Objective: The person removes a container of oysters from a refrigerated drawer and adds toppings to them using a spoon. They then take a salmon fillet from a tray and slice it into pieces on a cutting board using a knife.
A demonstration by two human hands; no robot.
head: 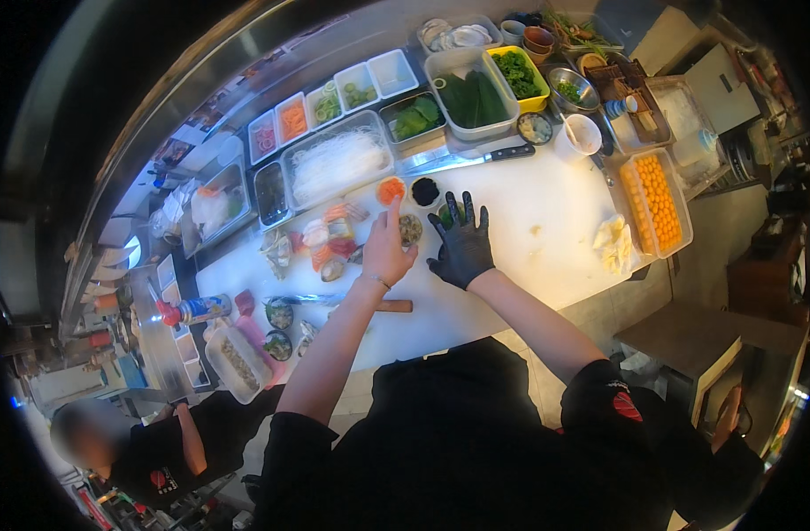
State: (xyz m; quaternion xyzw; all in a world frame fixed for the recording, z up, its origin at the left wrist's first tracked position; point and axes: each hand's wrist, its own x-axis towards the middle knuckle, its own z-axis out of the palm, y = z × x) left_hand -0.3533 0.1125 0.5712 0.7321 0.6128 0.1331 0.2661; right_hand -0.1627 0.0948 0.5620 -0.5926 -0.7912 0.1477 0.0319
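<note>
My left hand is bare, its index finger stretched out to a small cup of orange roe. Black-gloved, my right hand spreads its fingers over a small cup of green garnish, which it partly hides. A cup of black roe stands between the hands, and a cup of greyish-brown food is beside my left fingers. Left of my left hand, slices of raw fish and shellfish lie on the white cutting board. A knife with a wooden handle lies partly under my left forearm.
A black-handled knife lies at the board's back edge, before tubs of shredded white radish and green leaves. A white cup and a tub of orange balls stand right. A torch canister and a co-worker are left.
</note>
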